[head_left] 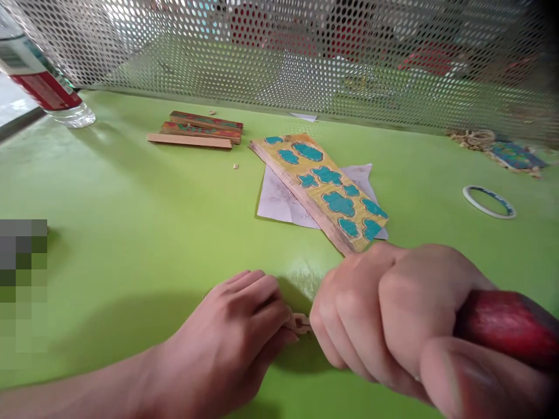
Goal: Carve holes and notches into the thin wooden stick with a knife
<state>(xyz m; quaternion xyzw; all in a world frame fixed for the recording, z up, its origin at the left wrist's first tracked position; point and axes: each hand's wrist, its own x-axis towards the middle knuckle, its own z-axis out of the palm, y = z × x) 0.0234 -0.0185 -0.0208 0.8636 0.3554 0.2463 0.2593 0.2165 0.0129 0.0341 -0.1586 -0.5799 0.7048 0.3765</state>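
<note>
My left hand (238, 334) is closed, pinching a small pale wooden piece (301, 321) low over the table. Only the piece's notched end shows past the fingertips. Wrapped in a fist, my right hand (379, 314) grips a tool with a dark red, rounded handle (509, 326). That handle juts out toward me above the thumb. The tool's working end is mostly hidden by the fist; a thin dark line shows between the fist and the notched end, and I cannot tell its kind. Both hands are close together, almost meeting at the wooden piece.
A yellow board with teal shapes (325, 180) lies on white paper (275, 201) beyond my hands. Several wooden strips (196, 131) lie farther back. A water bottle (48, 81) stands left; a tape ring (489, 203) and corded patterned piece (515, 156) lie right. Perforated metal screen (279, 64) borders the green table.
</note>
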